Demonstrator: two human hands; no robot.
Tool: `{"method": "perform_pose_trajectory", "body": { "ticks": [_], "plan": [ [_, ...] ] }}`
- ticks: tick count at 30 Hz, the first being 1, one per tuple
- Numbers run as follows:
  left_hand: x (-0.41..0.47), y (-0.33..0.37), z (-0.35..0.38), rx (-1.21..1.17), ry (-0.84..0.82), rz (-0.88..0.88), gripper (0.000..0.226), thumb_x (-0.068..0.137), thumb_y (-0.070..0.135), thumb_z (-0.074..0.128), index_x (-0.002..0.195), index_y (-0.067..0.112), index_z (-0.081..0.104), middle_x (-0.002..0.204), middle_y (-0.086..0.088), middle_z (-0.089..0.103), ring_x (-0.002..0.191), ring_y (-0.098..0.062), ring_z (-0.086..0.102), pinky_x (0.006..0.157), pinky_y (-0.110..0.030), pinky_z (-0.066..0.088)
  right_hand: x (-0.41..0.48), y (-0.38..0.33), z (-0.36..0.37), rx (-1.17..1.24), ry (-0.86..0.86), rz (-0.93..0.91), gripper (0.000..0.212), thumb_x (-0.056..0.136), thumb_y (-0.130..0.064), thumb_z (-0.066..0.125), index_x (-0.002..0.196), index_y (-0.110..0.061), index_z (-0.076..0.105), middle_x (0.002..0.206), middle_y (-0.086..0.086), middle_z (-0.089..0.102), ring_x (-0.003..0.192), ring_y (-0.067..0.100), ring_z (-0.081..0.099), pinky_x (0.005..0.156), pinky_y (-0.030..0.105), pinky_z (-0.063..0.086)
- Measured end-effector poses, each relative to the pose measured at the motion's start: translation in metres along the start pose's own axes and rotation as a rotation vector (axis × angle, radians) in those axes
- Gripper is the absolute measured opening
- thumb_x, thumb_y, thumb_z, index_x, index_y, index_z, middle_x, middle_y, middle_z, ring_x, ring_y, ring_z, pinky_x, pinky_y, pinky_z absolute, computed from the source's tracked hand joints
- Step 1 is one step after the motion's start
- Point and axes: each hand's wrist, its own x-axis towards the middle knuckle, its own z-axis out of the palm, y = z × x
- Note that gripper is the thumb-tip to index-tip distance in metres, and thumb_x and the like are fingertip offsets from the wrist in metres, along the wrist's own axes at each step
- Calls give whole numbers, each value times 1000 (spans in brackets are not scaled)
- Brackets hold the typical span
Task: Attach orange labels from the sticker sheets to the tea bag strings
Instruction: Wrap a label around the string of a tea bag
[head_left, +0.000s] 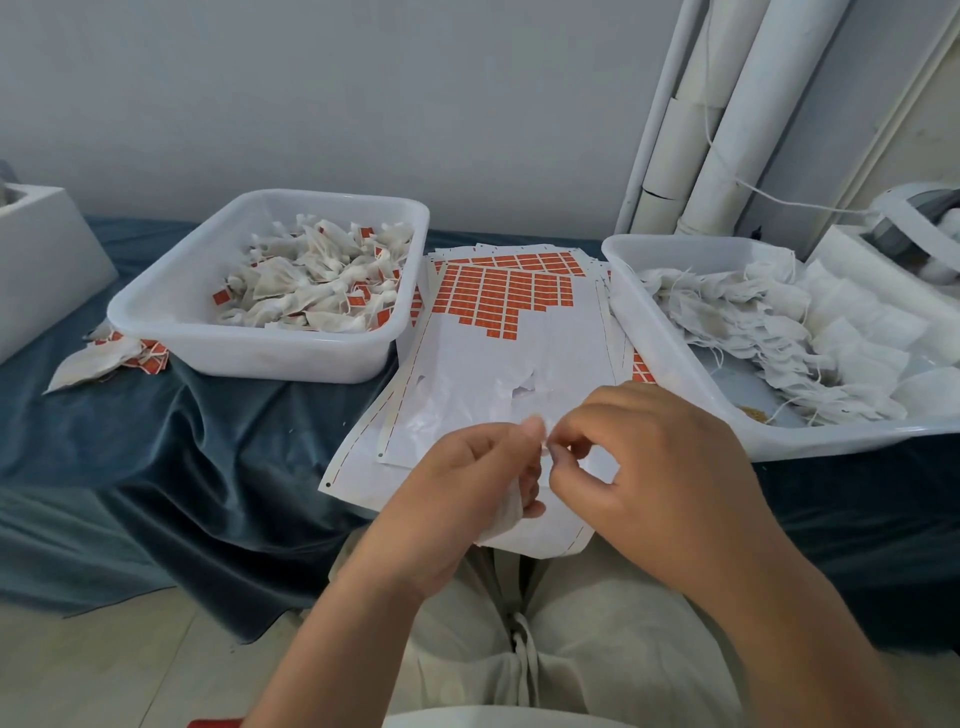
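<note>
holding the tea bag (508, 512) in curled fingers over the sticker sheet (498, 301), the left hand (467, 483) meets the right hand (660, 467), which pinches something tiny, string or label i cannot tell. probably best: string taut, label folded square. labelled tray (249, 343) and unlabelled tray (810, 441) flank a narrow lane.

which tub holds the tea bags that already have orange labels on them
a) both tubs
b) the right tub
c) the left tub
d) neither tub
c: the left tub is full of tea bags with orange labels on them, while the unlabelled bags in the right tub show no orange at all.
</note>
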Motion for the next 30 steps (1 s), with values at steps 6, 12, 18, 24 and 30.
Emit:
{"method": "perform_pose_trajectory", "body": {
  "ticks": [6,12,18,24,30],
  "plan": [
    [2,-11,10,318,175,205,34,106,44,53,77,28,63,71,6,67,68,-8,60,67,-27,53,3,2,-10,62,-222,206,21,80,-48,51,73,-33,63,74,-15,62,73,8,60,61,28,49],
    [2,-9,14,229,181,186,21,111,37,45,105,20,56,77,-3,75,73,-13,72,68,-18,54,7,13,0,697,-412,366,16,87,-29,58,78,-26,70,70,-8,71,61,3,60,56,19,47],
    [3,-5,4,211,222,143,27,111,36,47,99,22,67,84,0,79,77,-13,75,70,-35,60,1,22,21,1175,-365,574,17,77,-34,65,78,-19,74,72,3,60,60,11,49,56,22,43],
    [4,-3,-2,245,319,246,27,107,40,56,83,35,66,82,2,77,71,-9,69,65,-23,57,1,24,33,1580,-280,710,17,85,-15,58,76,-14,73,82,5,62,68,12,54,56,22,46],
    [1,-6,3,155,225,232,23,104,39,62,86,27,69,76,-7,72,70,-18,69,65,-21,56,2,12,36,1939,-128,702,19,91,-18,61,78,-18,76,105,6,76,61,7,60,45,17,45]
  ]
}}
